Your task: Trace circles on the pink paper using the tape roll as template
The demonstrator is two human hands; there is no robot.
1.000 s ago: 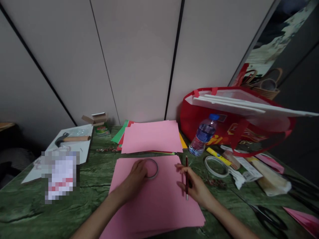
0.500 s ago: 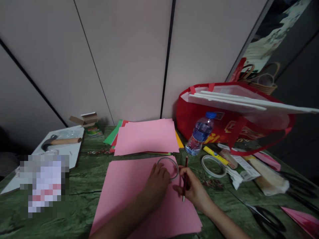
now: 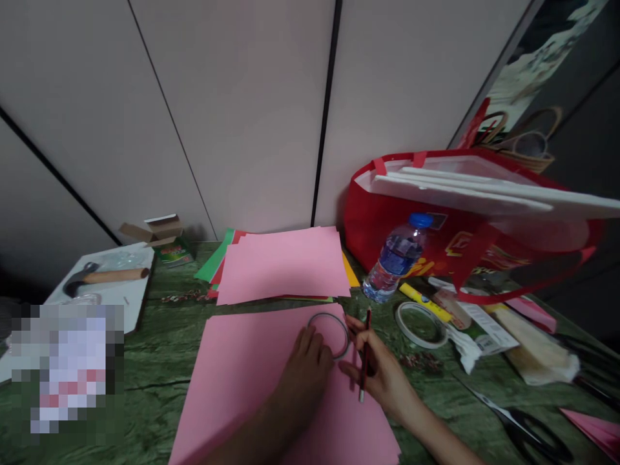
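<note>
Currently holding a ring [image 3: 347, 336] on pink paper [image 3: 232, 361] by half-curled left hand [image 3: 306, 361], pinching pencil [image 3: 365, 358] in right hand [image 3: 380, 365] just beside.

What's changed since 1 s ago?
The thin ring moved right across the pink paper towards its right edge, the left hand moving with it. Right hand still holds the pencil. Bottle and red bag stayed put.

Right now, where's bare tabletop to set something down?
Left: green tabletop between the white board, pixelated item and nearer pink paper. Crowded: right side, with bottle, tape roll, yellow tube, scissors; also the paper around ring, left hand, pencil, right hand.
</note>
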